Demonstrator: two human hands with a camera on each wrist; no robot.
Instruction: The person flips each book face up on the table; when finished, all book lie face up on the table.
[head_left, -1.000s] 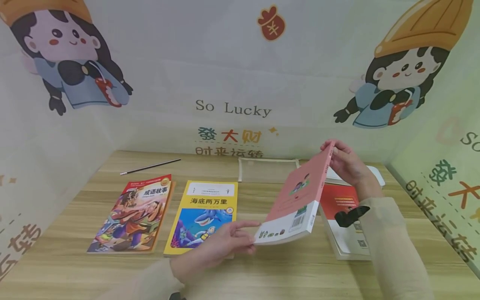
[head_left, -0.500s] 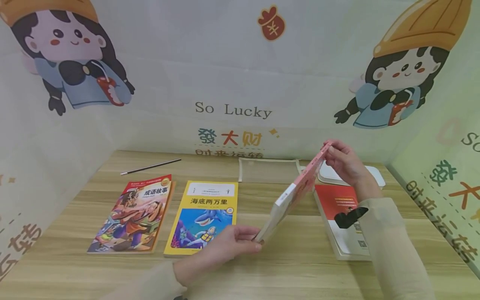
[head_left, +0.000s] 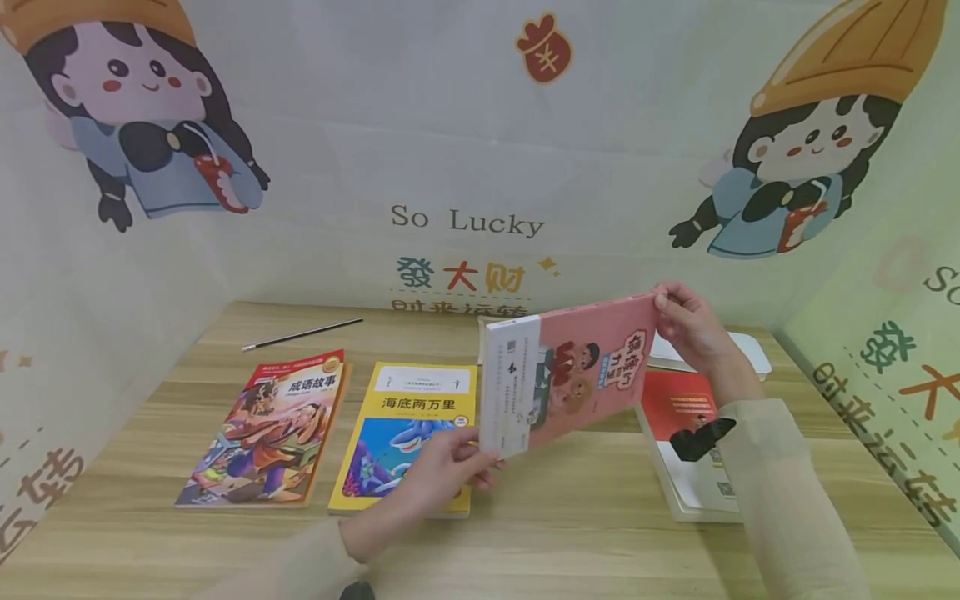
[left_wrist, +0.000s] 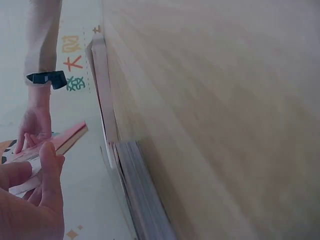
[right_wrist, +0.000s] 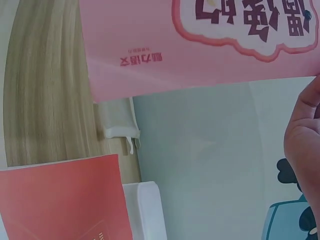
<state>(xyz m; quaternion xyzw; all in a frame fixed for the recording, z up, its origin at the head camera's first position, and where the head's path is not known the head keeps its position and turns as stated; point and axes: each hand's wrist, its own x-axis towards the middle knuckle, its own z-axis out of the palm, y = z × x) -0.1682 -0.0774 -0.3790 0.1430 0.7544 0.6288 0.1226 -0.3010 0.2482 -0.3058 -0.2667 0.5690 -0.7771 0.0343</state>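
Note:
A pink paperback book (head_left: 577, 375) with a white band is held tilted above the table, its front cover facing me. My left hand (head_left: 442, 471) pinches the lower left corner between thumb and fingers. At the upper right corner my right hand (head_left: 693, 325) grips the edge. The left wrist view shows the thumb and fingers of the left hand (left_wrist: 37, 200) on the book's white end. Below the left hand lies a yellow book (head_left: 420, 383), partly covered by it. Under the right forearm is a red and white book (head_left: 678, 404), also partly hidden.
A colourful book with a red top (head_left: 262, 433) lies at the left of the wooden table (head_left: 525, 542). Behind it is a black pencil (head_left: 303, 334). A pale pouch (right_wrist: 120, 120) and a white flat object (head_left: 750, 350) lie toward the back wall.
The pink book has turned over from its back cover, past its spine edge, to its front cover. Its left end has risen with the left hand. The right hand has barely moved.

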